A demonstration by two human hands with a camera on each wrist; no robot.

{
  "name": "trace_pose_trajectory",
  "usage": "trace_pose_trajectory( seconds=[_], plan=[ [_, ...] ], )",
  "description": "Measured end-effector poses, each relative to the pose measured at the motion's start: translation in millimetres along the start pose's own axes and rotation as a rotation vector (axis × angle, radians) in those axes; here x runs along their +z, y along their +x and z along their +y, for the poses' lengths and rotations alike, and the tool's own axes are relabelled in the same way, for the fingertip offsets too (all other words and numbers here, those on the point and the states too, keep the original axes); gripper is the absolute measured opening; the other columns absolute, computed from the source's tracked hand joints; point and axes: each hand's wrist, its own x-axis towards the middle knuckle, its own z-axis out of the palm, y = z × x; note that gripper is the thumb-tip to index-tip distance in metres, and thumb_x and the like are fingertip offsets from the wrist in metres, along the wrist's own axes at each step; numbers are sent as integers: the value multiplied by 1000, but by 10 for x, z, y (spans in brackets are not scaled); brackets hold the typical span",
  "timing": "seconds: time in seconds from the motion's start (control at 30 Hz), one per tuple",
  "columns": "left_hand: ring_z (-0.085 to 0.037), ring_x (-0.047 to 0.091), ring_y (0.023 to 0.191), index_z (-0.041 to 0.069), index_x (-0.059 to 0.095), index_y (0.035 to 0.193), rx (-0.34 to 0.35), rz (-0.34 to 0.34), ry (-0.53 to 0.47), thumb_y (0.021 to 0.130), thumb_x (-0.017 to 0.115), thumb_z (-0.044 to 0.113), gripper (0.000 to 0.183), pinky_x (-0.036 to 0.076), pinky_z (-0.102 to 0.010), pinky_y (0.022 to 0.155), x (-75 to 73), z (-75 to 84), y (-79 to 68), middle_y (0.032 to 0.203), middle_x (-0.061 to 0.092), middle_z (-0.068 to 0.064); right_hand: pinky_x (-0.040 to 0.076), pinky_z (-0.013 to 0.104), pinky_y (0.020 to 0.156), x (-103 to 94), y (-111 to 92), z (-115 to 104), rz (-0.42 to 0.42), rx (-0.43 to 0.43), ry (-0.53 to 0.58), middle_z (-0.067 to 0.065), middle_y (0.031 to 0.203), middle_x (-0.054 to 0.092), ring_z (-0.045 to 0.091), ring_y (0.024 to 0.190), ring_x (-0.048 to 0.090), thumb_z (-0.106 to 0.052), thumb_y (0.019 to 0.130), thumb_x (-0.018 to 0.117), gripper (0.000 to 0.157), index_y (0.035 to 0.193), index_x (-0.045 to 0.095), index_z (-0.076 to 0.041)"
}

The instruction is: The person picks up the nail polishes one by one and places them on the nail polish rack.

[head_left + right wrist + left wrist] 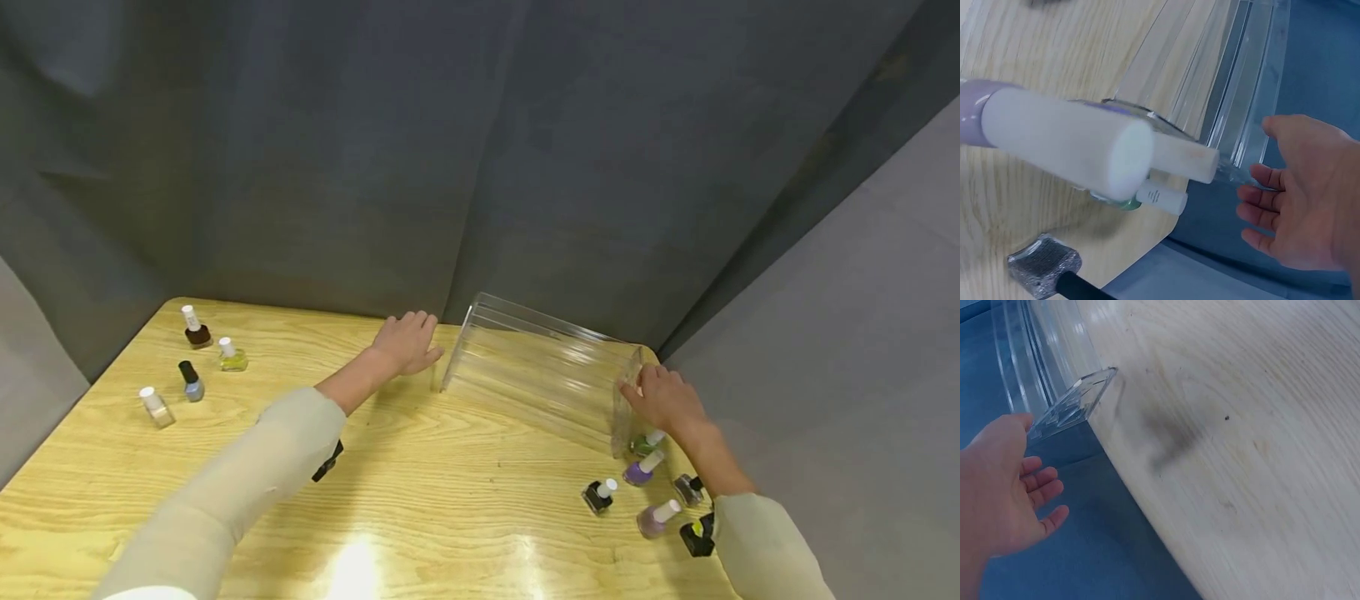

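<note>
A clear plastic stepped rack [551,332] stands at the back right of the table, turned at an angle. Just off its left side is my left hand [408,342], fingers spread. In the left wrist view that hand's thumb is close to the rack's side panel [1079,403], and its other fingers bend loosely. My right hand [663,396] is at the rack's right side, thumb to the inner side of the panel. From the right wrist, the fingers [1263,203] look loosely bent by the panel's end; contact is hard to tell. Nail polish bottles, purple [639,472] and green [640,445], stand below this hand.
More nail polish bottles, black [597,497], mauve [654,522] and dark glittery [687,490], stand at the right edge. At far left are dark red [198,336], yellow [233,360], blue [192,388] and beige [160,413] bottles. A dark curtain [337,167] hangs behind the table.
</note>
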Motion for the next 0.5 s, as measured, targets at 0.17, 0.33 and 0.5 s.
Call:
trace_pose_trajectory(
  seconds=[0.17,0.33,0.5],
  plan=[
    [-35,39,136,-1,29,152,13,-23,28,104,44,47,70,35,-53,106,81,62,70,149,40,-19,44,54,73,42,-23,46,-46,30,-27,20,98,54,41,90,53,-42,103,49,47,102,52,5],
    [-35,38,136,-1,31,152,23,-20,28,104,42,47,68,34,-52,107,130,88,112,148,40,-19,41,54,73,105,-37,53,-68,39,-37,17,96,51,40,88,51,-43,102,49,45,100,50,2],
    [-35,33,140,-1,28,153,26,-46,-3,103,46,47,71,27,-53,111,130,110,145,152,36,-19,40,58,78,144,-46,42,-87,53,-49,18,98,52,43,93,51,-42,100,53,44,101,50,2]
  ],
)
